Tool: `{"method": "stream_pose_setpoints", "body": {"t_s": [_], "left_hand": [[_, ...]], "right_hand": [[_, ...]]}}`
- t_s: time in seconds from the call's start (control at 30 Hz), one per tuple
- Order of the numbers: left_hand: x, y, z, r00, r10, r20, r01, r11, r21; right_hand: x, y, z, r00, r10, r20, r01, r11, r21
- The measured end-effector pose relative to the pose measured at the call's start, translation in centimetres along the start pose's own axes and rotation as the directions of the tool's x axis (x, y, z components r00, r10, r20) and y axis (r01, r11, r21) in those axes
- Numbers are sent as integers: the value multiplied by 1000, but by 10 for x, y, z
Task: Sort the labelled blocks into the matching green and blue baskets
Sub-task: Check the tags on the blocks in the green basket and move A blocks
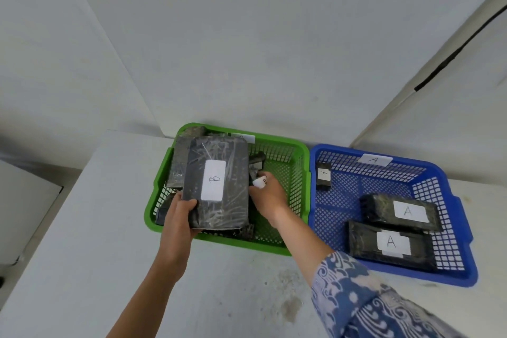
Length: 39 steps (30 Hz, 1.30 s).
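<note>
A green basket (297, 151) tagged B stands at the back middle of the table, with several dark wrapped blocks inside. My left hand (179, 217) grips the near end of a large dark block labelled B (216, 184), held over the basket's left half. Inside the same basket, my right hand (267, 197) holds a small block with a white label (259, 181); most of that block is hidden by my fingers. To the right, the blue basket (455, 200) tagged A holds three blocks labelled A: a small one (323, 175) and two larger ones (403, 212) (392, 244).
Both baskets sit side by side against the white wall on a white table (82, 241). The table's left edge drops off at the left. A black cable (452, 55) runs up the wall at the right. A stain (290, 304) marks the table near me.
</note>
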State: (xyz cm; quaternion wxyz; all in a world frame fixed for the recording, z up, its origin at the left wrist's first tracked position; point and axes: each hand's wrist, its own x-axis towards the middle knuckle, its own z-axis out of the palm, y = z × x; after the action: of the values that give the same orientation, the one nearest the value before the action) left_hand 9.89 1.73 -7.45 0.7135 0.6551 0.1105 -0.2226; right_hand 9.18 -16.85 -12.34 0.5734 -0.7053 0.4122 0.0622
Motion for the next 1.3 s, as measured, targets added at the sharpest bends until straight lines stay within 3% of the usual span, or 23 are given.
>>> {"method": "stream_pose_setpoints", "body": {"t_s": [0.2, 0.37, 0.63, 0.73, 0.9, 1.07, 1.2, 1.3], "left_hand": [[6, -1, -4, 1000, -3, -26, 3, 1000, -9], [9, -3, -5, 999, -12, -52, 10, 999, -34], [4, -2, -5, 999, -29, 14, 29, 999, 20], [2, 1, -4, 999, -38, 23, 38, 999, 32], [0, 8, -1, 996, -68, 54, 70, 997, -24], [4, 4, 39, 976, -145, 165, 142, 989, 33], [13, -17, 84, 932, -285, 223, 234, 945, 229], [19, -30, 94, 897, -388, 213, 341, 912, 227]], "right_hand": [[14, 5, -1, 996, -53, 67, 47, 995, 91], [11, 16, 4, 998, 48, -50, -38, 984, 174], [7, -2, 13, 977, 19, 214, -83, 951, 297], [4, -5, 5, 975, 15, 223, -82, 953, 291], [-27, -12, -35, 986, -155, 60, 133, 953, 273], [-61, -4, -83, 971, -115, -209, 217, 789, 575], [-83, 6, -92, 959, -136, -250, 253, 813, 525], [-87, 13, -92, 961, -120, -249, 224, 867, 445]]}}
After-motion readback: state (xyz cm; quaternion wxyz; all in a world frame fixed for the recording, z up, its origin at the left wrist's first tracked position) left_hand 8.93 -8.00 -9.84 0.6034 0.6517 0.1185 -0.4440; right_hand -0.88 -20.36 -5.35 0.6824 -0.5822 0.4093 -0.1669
